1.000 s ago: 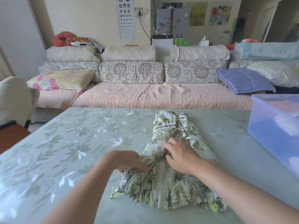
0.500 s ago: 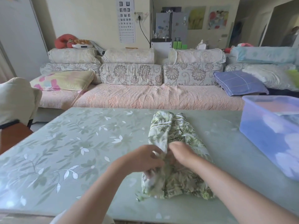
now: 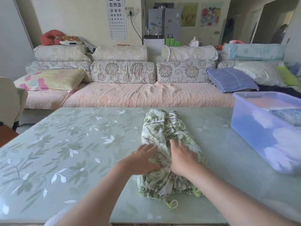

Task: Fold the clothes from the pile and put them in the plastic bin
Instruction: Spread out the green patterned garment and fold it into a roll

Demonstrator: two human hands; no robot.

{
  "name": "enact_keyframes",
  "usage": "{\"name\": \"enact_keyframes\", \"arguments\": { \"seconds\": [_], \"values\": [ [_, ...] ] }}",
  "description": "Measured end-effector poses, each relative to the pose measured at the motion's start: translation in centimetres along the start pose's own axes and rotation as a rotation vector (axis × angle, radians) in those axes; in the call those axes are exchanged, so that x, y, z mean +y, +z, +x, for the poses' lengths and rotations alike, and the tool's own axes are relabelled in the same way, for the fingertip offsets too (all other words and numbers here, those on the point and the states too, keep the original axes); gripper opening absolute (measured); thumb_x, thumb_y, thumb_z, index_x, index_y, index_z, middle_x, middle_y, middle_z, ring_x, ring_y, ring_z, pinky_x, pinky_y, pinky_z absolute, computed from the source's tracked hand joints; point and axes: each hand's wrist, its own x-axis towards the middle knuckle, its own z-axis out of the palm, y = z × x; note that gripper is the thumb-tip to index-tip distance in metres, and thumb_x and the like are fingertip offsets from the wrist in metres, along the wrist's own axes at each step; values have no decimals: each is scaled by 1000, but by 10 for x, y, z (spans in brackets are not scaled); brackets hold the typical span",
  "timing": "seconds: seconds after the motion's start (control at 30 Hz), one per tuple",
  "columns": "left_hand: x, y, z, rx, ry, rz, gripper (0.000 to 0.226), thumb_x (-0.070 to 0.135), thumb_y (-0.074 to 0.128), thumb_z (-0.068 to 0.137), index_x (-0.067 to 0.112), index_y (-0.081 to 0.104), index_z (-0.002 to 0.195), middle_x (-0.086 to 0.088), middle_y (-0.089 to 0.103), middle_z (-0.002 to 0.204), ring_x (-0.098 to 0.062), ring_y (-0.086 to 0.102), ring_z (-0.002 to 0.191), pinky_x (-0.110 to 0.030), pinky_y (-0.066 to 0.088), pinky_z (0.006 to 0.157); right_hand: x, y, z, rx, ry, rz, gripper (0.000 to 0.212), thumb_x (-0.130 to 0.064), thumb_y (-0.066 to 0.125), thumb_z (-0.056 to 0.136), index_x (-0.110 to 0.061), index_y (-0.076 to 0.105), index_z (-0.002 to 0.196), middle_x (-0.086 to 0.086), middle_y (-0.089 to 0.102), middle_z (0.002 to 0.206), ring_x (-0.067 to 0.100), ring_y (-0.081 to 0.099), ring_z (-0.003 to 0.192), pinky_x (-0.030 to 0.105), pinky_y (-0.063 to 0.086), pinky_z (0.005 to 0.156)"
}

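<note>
A green and white leaf-print garment (image 3: pixel 164 136) lies folded into a narrow strip on the table (image 3: pixel 65 152), its drawstring end nearest me. My left hand (image 3: pixel 143 159) lies flat on the garment's left side with fingers spread. My right hand (image 3: pixel 182 157) presses flat on the middle of the cloth, fingers straight and pointing away from me. The translucent blue plastic bin (image 3: pixel 260 136) stands at the table's right edge with folded clothes inside.
A long floral sofa (image 3: pixel 146 95) with cushions runs behind the table. A blue checked pillow (image 3: pixel 231 80) lies on its right end. A chair back (image 3: pixel 9 100) stands at the far left. The table carries a pale green leaf-pattern cover.
The garment's left side has been folded over onto the middle. Both hands have let go of the cloth and now lie flat on it.
</note>
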Motion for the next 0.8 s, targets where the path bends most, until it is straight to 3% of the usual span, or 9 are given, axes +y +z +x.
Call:
{"name": "enact_keyframes", "arguments": {
  "seconds": [0.07, 0.1, 0.17, 0.3, 0.37, 0.43, 0.53, 0.67, 0.8],
  "values": [
    [-1, 8, 3, -194, -110, 63, 101, 77, 47, 82, 32, -7, 156, 15, -17, 161, -15, -16, 149, -53, 7, 119, 1, 4, 6, 46, -213, -16, 99, 5, 52, 77, -28, 4, 157, 4, 10, 162, 25, 18, 147, 44, 27, 118],
    [-1, 9, 4, -231, -129, 102, 106, 80, 46, 80, 32, -9, 155, 14, -20, 160, -16, -18, 149, -52, 6, 119, 1, 3, 9, 42, -329, -33, 100, 7, 45, 77, -32, 1, 158, -4, -8, 165, 18, -5, 152, 46, 6, 124],
    [1, 2, 3, -257, -117, 138, 107, 81, 49, 78, 31, -5, 156, 14, -16, 162, -17, -14, 150, -53, 11, 118, 4, 4, 17, -42, -435, -67, 86, -2, 35, 85, -33, 0, 158, -12, -16, 162, 7, -19, 149, 46, -9, 123],
    [-8, -13, 13, -141, -61, 91, 66, 61, 54, 88, 36, 37, 147, 4, 33, 151, -25, 27, 141, -48, 32, 111, 16, 12, 39, -230, -306, -88, 56, -26, 25, 100, -25, 29, 156, -7, 19, 164, 12, 12, 152, 50, 1, 124],
    [-18, -16, 28, 70, -51, -34, 34, 34, 52, 93, 36, 61, 126, 3, 54, 129, -21, 50, 121, -38, 45, 101, 18, 12, 50, -189, -242, 38, 52, -26, 29, 96, -26, 49, 145, -5, 44, 153, 20, 35, 143, 48, 21, 121],
    [-26, -22, 46, 274, -48, -135, 32, 15, 48, 92, 30, 70, 109, 2, 63, 116, -18, 62, 106, -31, 51, 91, 17, 7, 64, -68, -199, 201, 46, -22, 34, 96, -25, 62, 132, -3, 58, 139, 21, 51, 130, 41, 39, 112],
    [-36, -31, 78, 443, -15, -134, 36, 8, 44, 93, 25, 68, 114, -1, 62, 119, -19, 57, 113, -30, 46, 94, 13, -5, 95, 115, -112, 345, 38, -15, 38, 97, -20, 68, 120, -2, 65, 126, 16, 59, 106, 28, 47, 90],
    [-47, -38, 119, 396, 28, -30, 41, 22, 42, 101, 17, 46, 142, -4, 44, 147, -22, 33, 137, -33, 29, 110, 14, -1, 153, 171, -8, 336, 34, -20, 38, 97, -21, 65, 117, 2, 66, 116, 20, 58, 92, 28, 44, 76],
    [-56, -41, 154, 353, 43, -58, 50, 28, 37, 103, 15, 32, 151, -3, 30, 158, -19, 22, 146, -34, 21, 116, 13, 8, 205, 192, 80, 314, 39, -28, 37, 100, -34, 54, 135, 2, 54, 139, 25, 58, 110, 32, 46, 83]
  ]
}}
